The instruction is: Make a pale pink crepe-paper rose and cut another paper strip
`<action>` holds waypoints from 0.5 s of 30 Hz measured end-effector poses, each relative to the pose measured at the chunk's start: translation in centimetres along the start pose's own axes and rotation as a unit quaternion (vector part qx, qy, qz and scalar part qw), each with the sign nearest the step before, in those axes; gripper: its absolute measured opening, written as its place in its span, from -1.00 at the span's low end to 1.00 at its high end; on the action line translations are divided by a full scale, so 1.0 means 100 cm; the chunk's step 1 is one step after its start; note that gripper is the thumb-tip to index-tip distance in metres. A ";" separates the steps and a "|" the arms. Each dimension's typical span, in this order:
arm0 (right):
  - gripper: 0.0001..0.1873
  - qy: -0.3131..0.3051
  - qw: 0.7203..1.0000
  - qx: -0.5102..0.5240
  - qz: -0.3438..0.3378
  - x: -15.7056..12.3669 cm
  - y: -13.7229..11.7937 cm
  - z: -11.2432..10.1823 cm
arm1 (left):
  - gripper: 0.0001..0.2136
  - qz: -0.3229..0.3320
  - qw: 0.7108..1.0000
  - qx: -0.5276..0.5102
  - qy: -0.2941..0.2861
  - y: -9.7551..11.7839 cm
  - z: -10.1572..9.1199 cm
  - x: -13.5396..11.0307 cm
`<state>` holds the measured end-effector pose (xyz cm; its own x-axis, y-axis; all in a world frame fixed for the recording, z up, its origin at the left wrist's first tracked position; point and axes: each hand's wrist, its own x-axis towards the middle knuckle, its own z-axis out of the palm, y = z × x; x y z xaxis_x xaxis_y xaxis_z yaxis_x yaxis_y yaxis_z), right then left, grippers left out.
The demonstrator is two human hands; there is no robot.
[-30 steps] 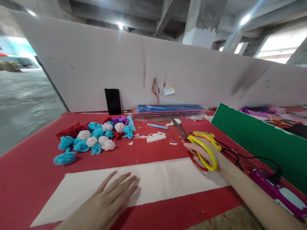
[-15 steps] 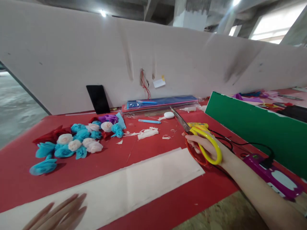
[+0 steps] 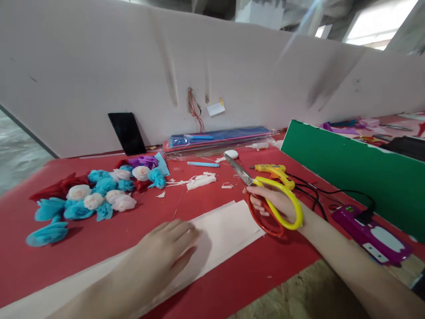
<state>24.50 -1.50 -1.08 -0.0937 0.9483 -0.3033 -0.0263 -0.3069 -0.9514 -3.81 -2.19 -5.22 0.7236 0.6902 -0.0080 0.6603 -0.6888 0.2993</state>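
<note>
My right hand is closed on a pair of scissors with one yellow and one red handle loop. Their metal blades, which look shut, point up and to the left. A long pale pink strip of paper or cloth lies slantwise across the table. Over its middle is my left hand, fingers loosely bent, thumb apart and nothing visible in it. Whether it touches the strip I cannot tell. Small white scraps lie beyond the strip.
Blue, pink, red and purple fabric-like flowers lie on the red tabletop at left. Behind my right hand are a yellow glue gun, cords and a purple power strip. A green board stands at right.
My left hand has moved right and away from me, from the strip's near left part to over its middle. The scissors remain in my right hand. The view has shifted slightly.
</note>
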 end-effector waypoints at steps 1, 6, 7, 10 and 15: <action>-0.65 0.003 1.000 0.002 0.007 0.001 0.001 -0.001 | -0.80 -0.021 0.999 -0.016 -0.019 0.010 -0.004 0.026; -0.75 0.023 0.999 0.014 0.031 0.006 0.003 -0.009 | -0.73 -0.100 0.991 -0.056 -0.065 0.015 -0.010 0.097; -0.75 0.028 0.999 0.017 0.033 0.006 0.003 -0.011 | -0.71 -0.110 0.988 -0.067 -0.080 0.011 -0.009 0.100; -0.82 0.038 0.998 0.025 0.032 0.006 0.000 -0.013 | -0.75 -0.118 0.980 -0.111 -0.114 0.001 -0.008 0.103; -0.84 0.046 0.999 0.026 0.000 0.004 0.001 -0.015 | -0.85 -0.097 0.963 -0.221 -0.121 -0.004 -0.029 0.103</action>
<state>25.95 -1.08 -1.40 -0.0010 0.9508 -0.3097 -0.0772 -0.3089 -0.9480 2.78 5.87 -2.70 0.6561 0.6875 -0.3113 0.6768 -0.3535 0.6458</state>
